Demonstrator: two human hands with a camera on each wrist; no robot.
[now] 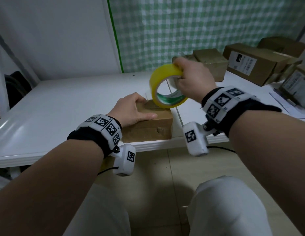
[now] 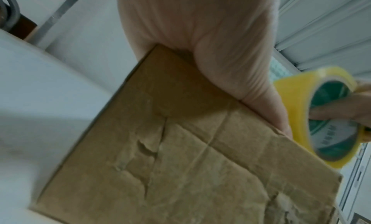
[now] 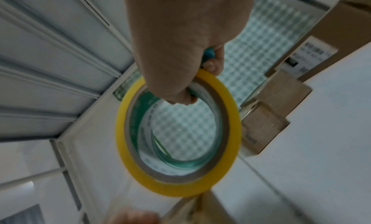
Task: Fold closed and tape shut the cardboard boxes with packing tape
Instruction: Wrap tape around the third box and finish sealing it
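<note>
Your left hand (image 1: 131, 109) presses flat on the box (image 1: 148, 125) at the table's (image 1: 63, 99) near edge, light, dented, soft cardboard, while your right hand (image 1: 191, 77) grips the stiff roll (image 1: 163, 86) through its core.

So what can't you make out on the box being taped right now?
- Tape strip on the box: head view, the tape roll and motion blur hide whether it is stuck down.
- Flap seam: left hand covers part of the top.
- Labels on the stacked boxes: too small to read.
</note>
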